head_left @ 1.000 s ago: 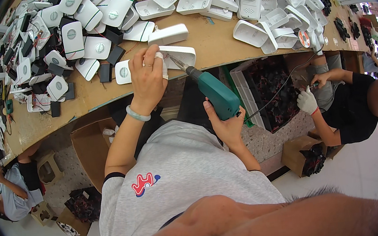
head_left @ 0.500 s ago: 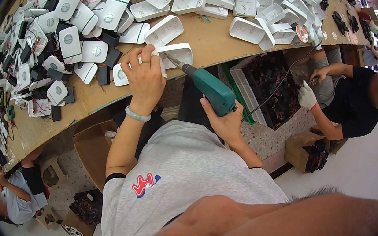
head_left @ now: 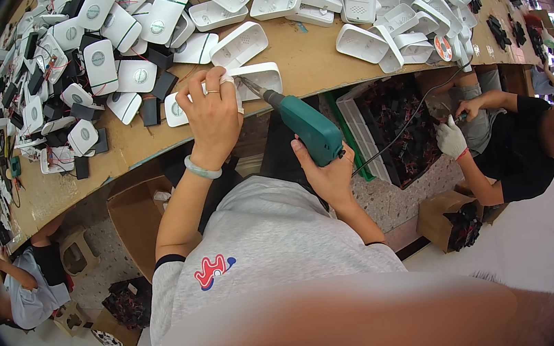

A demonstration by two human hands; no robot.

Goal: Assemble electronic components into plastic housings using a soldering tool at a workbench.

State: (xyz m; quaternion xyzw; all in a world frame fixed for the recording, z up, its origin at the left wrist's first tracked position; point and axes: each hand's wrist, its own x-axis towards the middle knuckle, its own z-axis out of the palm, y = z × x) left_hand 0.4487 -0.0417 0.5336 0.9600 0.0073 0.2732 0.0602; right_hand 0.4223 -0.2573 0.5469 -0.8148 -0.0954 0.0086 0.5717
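Note:
My left hand has its fingers curled over the left end of a white plastic housing lying hollow side up at the table's front edge. White wrapping covers some of its fingertips. Held in my right hand is a teal pistol-shaped corded tool with a metal nose. The tool's thin tip reaches into the housing beside my left fingers; whether it touches anything there cannot be made out. Just behind lies another hollow white housing. A white piece shows left of my left hand.
White covers with black boxes and wires are heaped on the left; empty white housings pile up on the right. A crate of dark wired parts stands below the table. A co-worker's gloved hand is at right, another person far left.
The teal tool has shifted very slightly up and left in my right hand. My left hand stays on the housing. The co-worker's gloved hand at right has moved a little.

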